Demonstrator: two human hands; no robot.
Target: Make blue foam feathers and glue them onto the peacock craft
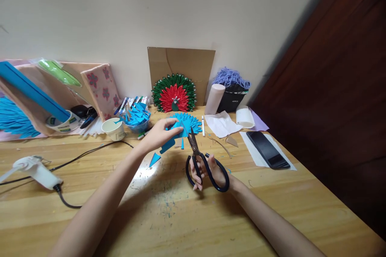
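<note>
My left hand point(164, 131) pinches a piece of blue paper point(184, 127) between thumb and fingers, over the middle of the table. My right hand point(208, 170) is wrapped in the black loop handles of a pair of scissors point(194, 146). The dark blades point up and away from me, their tips at the right edge of the paper. Behind the held paper a fan of blue folded pieces point(194, 120) lies on the table, partly hidden. A small blue triangle point(155, 159) lies below my left hand.
A red and green peacock point(177, 95) stands against cardboard point(181, 58). Left of it are a bowl of blue pieces point(137, 117), a paper cup point(113, 129) and a corded white glue gun point(37, 172). At right lie a phone point(268, 150) and a white roll point(245, 117).
</note>
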